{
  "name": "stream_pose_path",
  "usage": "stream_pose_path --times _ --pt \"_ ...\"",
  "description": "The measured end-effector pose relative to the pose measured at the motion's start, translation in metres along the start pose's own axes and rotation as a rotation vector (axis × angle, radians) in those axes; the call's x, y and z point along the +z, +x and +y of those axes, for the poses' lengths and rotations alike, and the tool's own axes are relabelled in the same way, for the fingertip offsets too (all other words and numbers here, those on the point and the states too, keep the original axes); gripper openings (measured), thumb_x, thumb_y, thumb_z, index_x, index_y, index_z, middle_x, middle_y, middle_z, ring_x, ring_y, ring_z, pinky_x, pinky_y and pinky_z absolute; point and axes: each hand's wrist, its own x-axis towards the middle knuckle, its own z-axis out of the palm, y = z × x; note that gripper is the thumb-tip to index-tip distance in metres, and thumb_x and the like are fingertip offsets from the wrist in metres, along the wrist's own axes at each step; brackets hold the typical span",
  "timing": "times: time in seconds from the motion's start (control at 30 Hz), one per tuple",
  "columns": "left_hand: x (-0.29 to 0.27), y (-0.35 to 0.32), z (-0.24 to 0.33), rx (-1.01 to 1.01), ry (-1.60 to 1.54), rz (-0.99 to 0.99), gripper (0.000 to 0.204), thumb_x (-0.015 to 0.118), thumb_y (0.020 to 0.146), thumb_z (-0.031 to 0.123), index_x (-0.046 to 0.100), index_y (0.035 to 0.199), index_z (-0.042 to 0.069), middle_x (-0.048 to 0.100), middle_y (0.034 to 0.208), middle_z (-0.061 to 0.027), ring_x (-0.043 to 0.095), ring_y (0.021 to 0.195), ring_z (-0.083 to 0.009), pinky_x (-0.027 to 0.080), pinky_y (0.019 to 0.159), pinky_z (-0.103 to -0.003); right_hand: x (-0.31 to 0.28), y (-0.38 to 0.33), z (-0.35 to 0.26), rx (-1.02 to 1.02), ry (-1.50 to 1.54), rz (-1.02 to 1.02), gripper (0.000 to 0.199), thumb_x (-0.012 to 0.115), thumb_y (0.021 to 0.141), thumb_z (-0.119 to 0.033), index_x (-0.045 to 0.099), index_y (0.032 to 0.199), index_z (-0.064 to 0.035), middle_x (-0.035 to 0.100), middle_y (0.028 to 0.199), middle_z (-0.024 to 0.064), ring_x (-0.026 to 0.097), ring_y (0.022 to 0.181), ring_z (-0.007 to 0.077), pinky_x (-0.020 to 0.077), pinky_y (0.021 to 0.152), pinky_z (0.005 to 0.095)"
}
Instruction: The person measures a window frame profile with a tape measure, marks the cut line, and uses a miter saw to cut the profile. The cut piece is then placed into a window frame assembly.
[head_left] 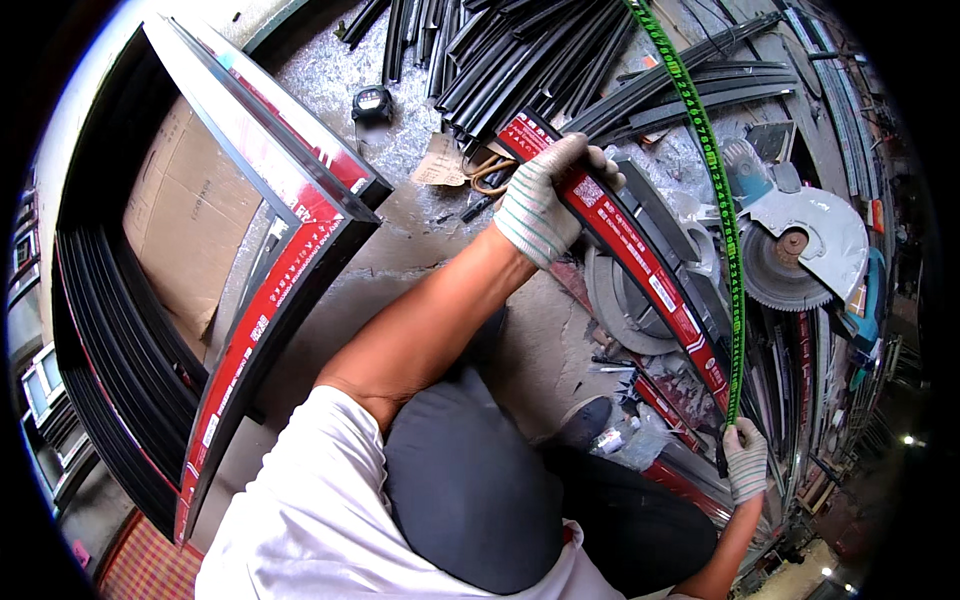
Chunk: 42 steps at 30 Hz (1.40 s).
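Observation:
My left hand [545, 200], in a white knit glove with green stripes, is wrapped round the upper part of a long dark profile bar [640, 255] with red printed film. The bar slants down to the right. At its lower end my right hand [745, 460], gloved the same way, is closed on a bright green tape measure [728, 240]. The tape blade runs up beside the bar, bowing outward, and leaves the view at the top. Something dark shows under the right fingers, too hidden to name.
A mitred frame [270, 290] with red film stands at the left, before a cardboard sheet [185, 210] and black profiles [125, 340]. A miter saw [800, 250] with a bare blade is at the right. Black strips [520, 65] and a black digital device [372, 104] lie at the back.

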Motion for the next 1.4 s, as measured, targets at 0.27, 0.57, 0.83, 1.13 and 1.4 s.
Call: stream_pose_path --times 0.27,0.57,0.83,1.13,1.4 --pt "0.028 -0.019 -0.007 0.138 0.309 -0.011 0.024 0.061 0.105 0.029 0.059 0.093 0.009 0.061 0.086 -0.0052 0.065 0.088 -0.0221 0.056 0.092 -0.041 -0.006 0.003 -0.014 -0.073 -0.113 0.008 0.011 0.062 0.099 -0.006 0.066 0.107 0.0001 0.060 0.087 0.0004 0.053 0.082 0.0088 0.0481 0.076 0.0260" --pt "0.051 -0.035 -0.008 0.290 0.632 0.110 0.039 0.053 0.109 0.031 0.063 0.080 0.008 0.066 0.074 -0.0041 0.066 0.071 -0.0153 0.056 0.070 -0.031 0.001 0.003 -0.025 -0.063 -0.086 0.031 0.013 0.063 0.101 -0.011 0.068 0.107 -0.0009 0.058 0.085 -0.0050 0.049 0.074 0.0031 0.0431 0.066 0.0220" --pt "0.052 -0.040 -0.010 0.416 0.738 0.039 0.044 0.050 0.110 0.030 0.065 0.078 0.005 0.067 0.073 -0.0052 0.065 0.071 -0.0144 0.055 0.071 -0.030 0.008 0.004 -0.049 -0.036 -0.110 0.015 0.015 0.064 0.101 -0.013 0.069 0.108 -0.0012 0.058 0.086 -0.0058 0.047 0.074 0.0041 0.0429 0.067 0.0230" --pt "0.072 -0.054 -0.002 0.335 0.650 0.011 0.043 0.048 0.110 0.028 0.065 0.078 0.005 0.067 0.075 -0.0056 0.065 0.074 -0.0145 0.054 0.074 -0.031 0.006 0.004 -0.048 0.021 -0.106 0.008 0.018 0.064 0.102 -0.013 0.068 0.113 0.0001 0.064 0.094 -0.0009 0.055 0.085 0.0076 0.0470 0.078 0.0242" --pt "0.068 -0.053 -0.006 0.314 0.566 0.005 0.040 0.052 0.109 0.028 0.065 0.079 0.005 0.068 0.076 -0.0058 0.066 0.075 -0.0145 0.055 0.075 -0.031 0.007 0.005 -0.046 -0.021 -0.101 0.027 0.017 0.066 0.101 -0.015 0.070 0.109 -0.0016 0.064 0.089 -0.0030 0.053 0.076 0.0049 0.0465 0.069 0.0230"
